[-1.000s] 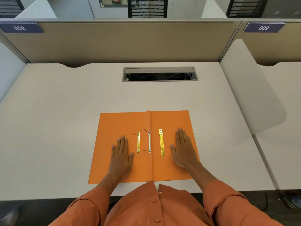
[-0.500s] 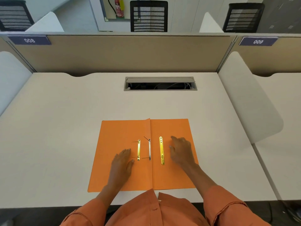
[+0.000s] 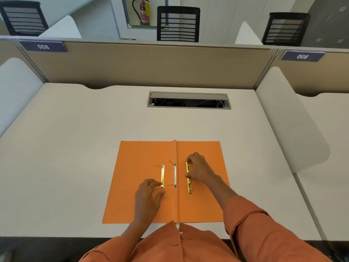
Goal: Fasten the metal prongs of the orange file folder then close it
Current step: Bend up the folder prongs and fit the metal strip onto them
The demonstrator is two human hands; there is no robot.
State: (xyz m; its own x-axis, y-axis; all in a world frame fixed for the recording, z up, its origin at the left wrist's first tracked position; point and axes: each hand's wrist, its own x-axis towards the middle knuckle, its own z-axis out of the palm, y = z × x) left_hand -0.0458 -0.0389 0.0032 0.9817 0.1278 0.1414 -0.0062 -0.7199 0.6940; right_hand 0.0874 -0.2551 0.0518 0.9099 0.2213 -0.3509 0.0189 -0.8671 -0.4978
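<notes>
Folder: the orange file folder (image 3: pixel 143 186) is laid open and flat on the worktop (image 3: pixel 75 148), at the near edge, its centre fold (image 3: pixel 177 201) taken as landmark.
Fastener base: a pale metal strip (image 3: pixel 175 175) is set just left of the fold; two thin dark prongs (image 3: pixel 171 162) are seen at its ends, angled leftward, not yet fastened.
Loose bars: a gold bar (image 3: pixel 162 175) is placed further left of the fold; a longer gold bar (image 3: pixel 188 177) is placed just right of it.
Left hand (image 3: pixel 148 197): rested left of the fold, fingers loosely spread, a fingertip touching the near end of the left gold bar; nothing is gripped.
Right hand (image 3: pixel 200 170): placed right of the fold, fingers curled, thumb and forefinger pinched against the far half of the longer gold bar.
Handling (judged): the card is taken as light, thin and easily creased; the prongs as springy, bendable and sharp-tipped; the bars as small, smooth and slippery. Bars are best pinched by their long edges, the cover lifted by its outer edge.
Hidden: holes and slots in the bars are too small to be made out; whether the right bar is lifted clear cannot be told.
</notes>
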